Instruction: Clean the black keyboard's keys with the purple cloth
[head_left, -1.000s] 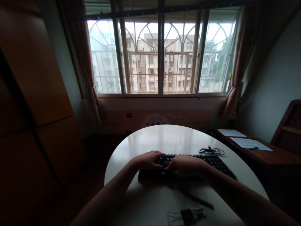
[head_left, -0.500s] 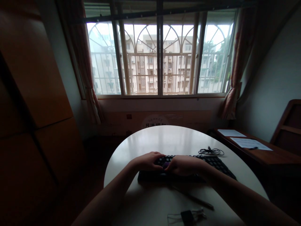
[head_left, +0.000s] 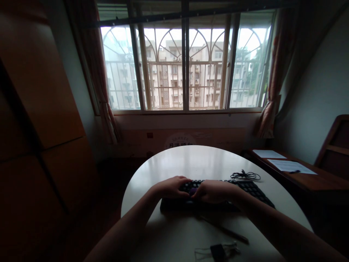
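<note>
A black keyboard [head_left: 201, 207] lies across the white round table, its right-hand keys showing beyond my right forearm. My left hand [head_left: 173, 187] rests over its left part, fingers reaching toward the far edge and the thumb apart on the keys. Closed fingers of my right hand [head_left: 215, 191] pinch a small, dark purple thing [head_left: 193, 191] against the keys, close beside my left thumb. What kind of thing it is cannot be made out. My hands cover much of the middle of the keyboard.
A coiled black cable [head_left: 245, 176] lies behind the keyboard. Nearer me are a thin dark stick [head_left: 231, 233] and a small black block [head_left: 217, 251] with wire loops. Paper sheets [head_left: 291, 166] lie on a wooden side table [head_left: 327, 181] at right; a cabinet [head_left: 60, 174] stands left.
</note>
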A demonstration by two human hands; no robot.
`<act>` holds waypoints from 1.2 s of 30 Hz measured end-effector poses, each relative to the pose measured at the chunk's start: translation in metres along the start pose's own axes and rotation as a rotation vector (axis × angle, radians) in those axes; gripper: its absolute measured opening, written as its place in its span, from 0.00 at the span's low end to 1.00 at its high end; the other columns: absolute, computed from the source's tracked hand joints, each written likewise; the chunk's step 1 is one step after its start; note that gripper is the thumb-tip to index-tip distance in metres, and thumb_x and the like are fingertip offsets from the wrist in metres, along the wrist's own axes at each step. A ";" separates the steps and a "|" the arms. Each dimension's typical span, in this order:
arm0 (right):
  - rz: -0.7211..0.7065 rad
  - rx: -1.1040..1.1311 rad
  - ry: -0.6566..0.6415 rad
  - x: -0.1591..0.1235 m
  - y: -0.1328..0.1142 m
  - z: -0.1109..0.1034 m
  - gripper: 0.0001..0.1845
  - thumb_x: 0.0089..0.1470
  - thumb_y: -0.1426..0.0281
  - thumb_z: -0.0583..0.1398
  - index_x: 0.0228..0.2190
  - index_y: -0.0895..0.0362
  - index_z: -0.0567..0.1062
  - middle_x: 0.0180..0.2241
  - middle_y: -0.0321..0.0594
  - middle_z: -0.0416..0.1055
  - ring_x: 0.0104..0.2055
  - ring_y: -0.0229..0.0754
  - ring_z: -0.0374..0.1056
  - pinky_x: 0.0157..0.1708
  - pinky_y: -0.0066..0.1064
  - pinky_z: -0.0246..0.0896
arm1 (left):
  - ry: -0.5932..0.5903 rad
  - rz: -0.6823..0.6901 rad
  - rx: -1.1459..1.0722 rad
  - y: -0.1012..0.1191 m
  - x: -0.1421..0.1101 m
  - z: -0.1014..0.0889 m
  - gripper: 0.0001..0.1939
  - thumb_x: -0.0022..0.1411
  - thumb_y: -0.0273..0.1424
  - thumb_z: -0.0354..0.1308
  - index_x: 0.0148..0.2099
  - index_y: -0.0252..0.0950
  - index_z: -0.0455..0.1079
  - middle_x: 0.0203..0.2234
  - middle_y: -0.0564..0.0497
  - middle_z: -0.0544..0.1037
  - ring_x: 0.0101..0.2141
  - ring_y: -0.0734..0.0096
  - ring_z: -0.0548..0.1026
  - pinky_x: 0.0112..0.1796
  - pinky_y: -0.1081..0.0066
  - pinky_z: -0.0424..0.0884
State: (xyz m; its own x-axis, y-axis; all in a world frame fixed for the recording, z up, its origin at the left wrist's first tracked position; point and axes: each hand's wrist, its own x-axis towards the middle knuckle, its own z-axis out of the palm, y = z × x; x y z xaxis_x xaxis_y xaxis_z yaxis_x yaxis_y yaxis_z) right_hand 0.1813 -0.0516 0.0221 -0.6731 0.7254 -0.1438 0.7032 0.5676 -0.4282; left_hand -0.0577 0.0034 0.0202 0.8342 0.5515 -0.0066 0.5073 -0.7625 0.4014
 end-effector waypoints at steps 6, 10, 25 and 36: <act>0.004 0.001 0.004 0.000 0.001 0.000 0.22 0.55 0.68 0.57 0.51 0.46 0.78 0.40 0.36 0.81 0.35 0.43 0.73 0.34 0.28 0.59 | -0.002 0.000 -0.005 -0.002 0.001 0.001 0.33 0.58 0.41 0.64 0.64 0.44 0.63 0.57 0.45 0.70 0.54 0.50 0.69 0.52 0.60 0.67; 0.000 -0.024 0.009 -0.001 -0.003 -0.001 0.22 0.55 0.68 0.57 0.51 0.46 0.78 0.40 0.36 0.81 0.34 0.43 0.73 0.33 0.28 0.59 | -0.010 0.007 -0.003 -0.003 0.001 0.001 0.33 0.59 0.41 0.64 0.65 0.45 0.62 0.57 0.45 0.70 0.53 0.51 0.70 0.52 0.59 0.66; -0.015 -0.054 -0.003 -0.002 -0.001 -0.002 0.22 0.56 0.68 0.57 0.51 0.48 0.78 0.42 0.38 0.81 0.35 0.43 0.73 0.33 0.28 0.59 | -0.002 0.010 0.001 -0.005 0.001 0.001 0.32 0.59 0.42 0.64 0.64 0.44 0.64 0.57 0.45 0.71 0.53 0.51 0.71 0.52 0.60 0.67; -0.017 -0.050 0.006 -0.004 -0.003 -0.002 0.22 0.56 0.67 0.56 0.51 0.47 0.78 0.42 0.36 0.80 0.35 0.43 0.73 0.34 0.28 0.59 | -0.010 -0.009 -0.007 -0.009 0.001 0.001 0.32 0.58 0.40 0.64 0.64 0.43 0.64 0.57 0.44 0.71 0.54 0.50 0.70 0.52 0.59 0.67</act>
State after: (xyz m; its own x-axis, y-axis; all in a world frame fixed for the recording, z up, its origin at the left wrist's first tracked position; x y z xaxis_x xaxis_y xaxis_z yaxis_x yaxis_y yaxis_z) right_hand 0.1818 -0.0554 0.0257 -0.6838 0.7178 -0.1314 0.7023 0.5984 -0.3856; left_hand -0.0612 0.0109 0.0155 0.8317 0.5549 -0.0196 0.5133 -0.7550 0.4079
